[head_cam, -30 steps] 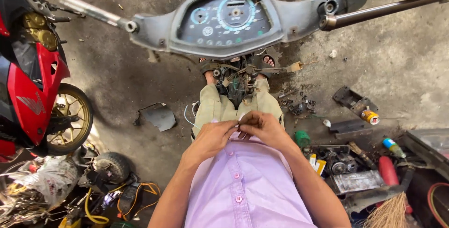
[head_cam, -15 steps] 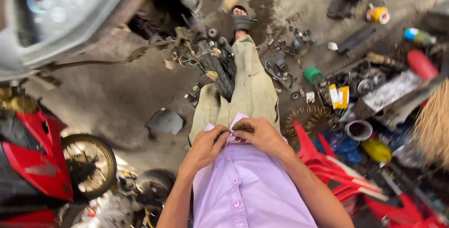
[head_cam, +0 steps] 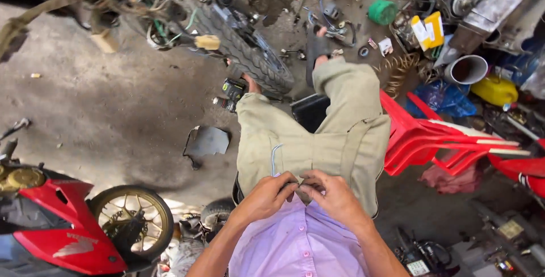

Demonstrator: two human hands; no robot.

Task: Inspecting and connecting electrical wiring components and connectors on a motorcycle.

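Pinching at the waist, the left hand and right hand met fingertip to fingertip over a small dark item, too tiny to identify, held narrowly between both sets of fingers. Beyond lay khaki trousers, red plastic chair, then the tyre.
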